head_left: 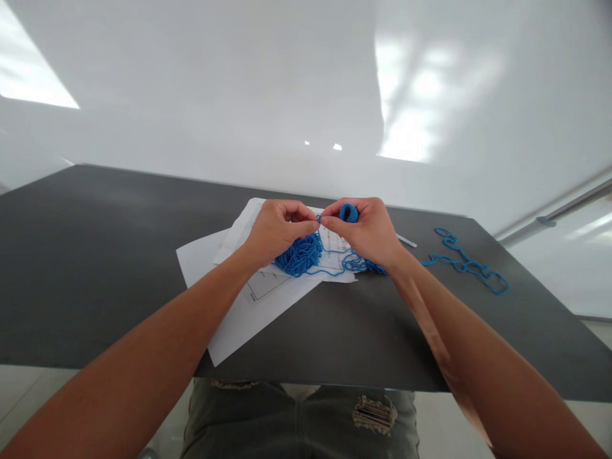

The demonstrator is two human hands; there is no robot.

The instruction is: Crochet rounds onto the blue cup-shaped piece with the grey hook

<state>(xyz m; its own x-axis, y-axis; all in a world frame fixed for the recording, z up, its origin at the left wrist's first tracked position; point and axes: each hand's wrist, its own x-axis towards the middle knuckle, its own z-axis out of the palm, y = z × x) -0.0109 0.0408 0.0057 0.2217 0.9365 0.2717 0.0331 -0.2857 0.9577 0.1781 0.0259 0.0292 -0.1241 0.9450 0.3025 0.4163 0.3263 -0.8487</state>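
Fingertip to fingertip, my two hands meet above the papers and pinch a small loop of blue yarn (319, 218). My left hand (276, 228) is closed, thumb against forefinger, on the left side of that loop. From the right, my right hand (366, 231) pinches the same yarn; a rolled blue knitted-looking piece (349, 213) shows within its curled fingers. A thick bundle of blue yarn (300, 256) lies on the papers just below my left hand. Looser yarn strands (354, 262) run from it to beneath my right wrist.
Printed white paper sheets (268, 319) lie overlapped on the dark grey table (119, 255). A thin pale stick-like tool (407, 240) rests past my right wrist. Farther right, a tangled length of blue yarn (466, 262) is spread out. A white wall (229, 95) rises behind the table.
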